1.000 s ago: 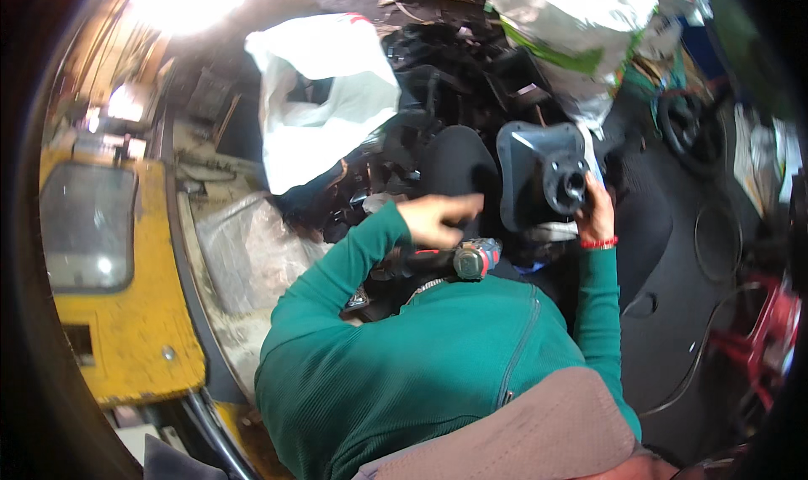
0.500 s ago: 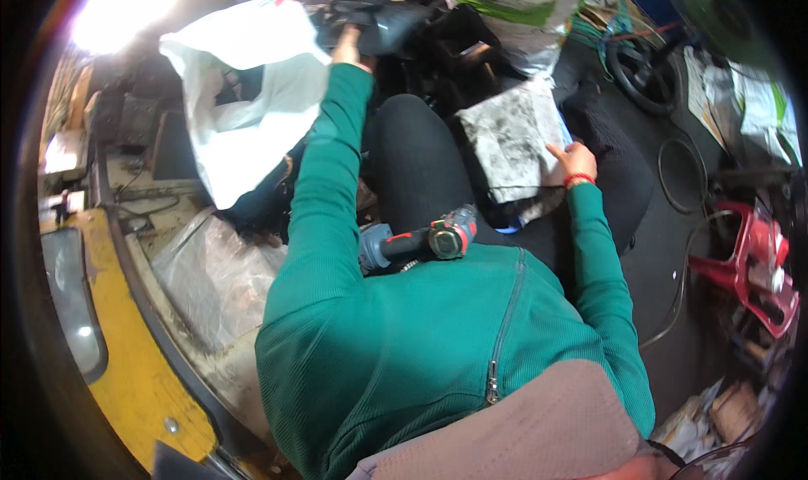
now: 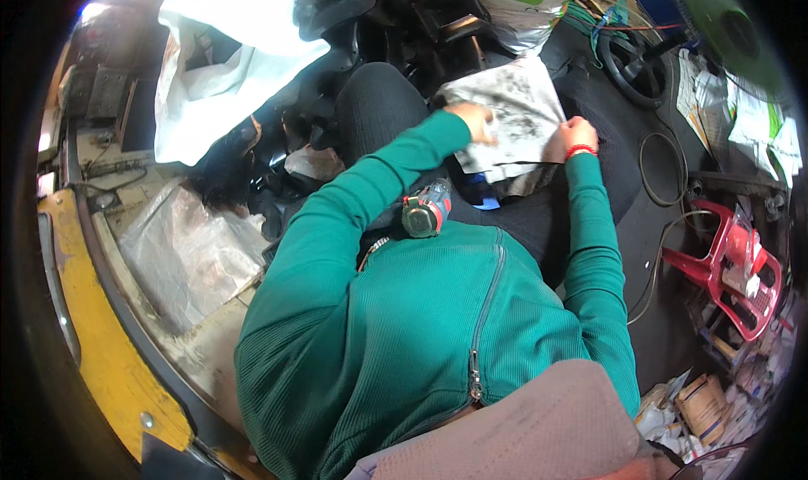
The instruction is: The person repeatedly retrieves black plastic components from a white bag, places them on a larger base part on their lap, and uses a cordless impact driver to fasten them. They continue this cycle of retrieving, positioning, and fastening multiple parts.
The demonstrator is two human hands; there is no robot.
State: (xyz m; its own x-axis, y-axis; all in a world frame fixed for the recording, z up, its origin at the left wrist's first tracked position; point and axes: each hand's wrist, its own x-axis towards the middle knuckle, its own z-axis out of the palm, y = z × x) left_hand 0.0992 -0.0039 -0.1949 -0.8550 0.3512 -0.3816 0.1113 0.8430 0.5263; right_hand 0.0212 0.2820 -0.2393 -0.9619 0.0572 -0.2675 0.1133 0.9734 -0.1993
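A dirty white cloth smeared with black point(image 3: 518, 114) lies across my lap on dark trousers. My left hand point(image 3: 473, 122) rests on its left side with fingers curled onto it. My right hand point(image 3: 575, 137), with a red band at the wrist, grips its right edge. A small power tool with a red and grey body point(image 3: 427, 210) lies on my lap against my green jacket, held by neither hand.
A white plastic bag point(image 3: 220, 59) sits at upper left beside a pile of black parts point(image 3: 404, 9). A clear plastic sheet point(image 3: 189, 253) lies on the floor by a yellow edge point(image 3: 93, 345). A red stool point(image 3: 728, 261), loose black cable point(image 3: 665, 219) and a black wheel point(image 3: 640, 63) are at right.
My left arm has drawn back from the black parts far ahead and come down onto the cloth. The right hand stays at the cloth's right edge. The view shifted slightly.
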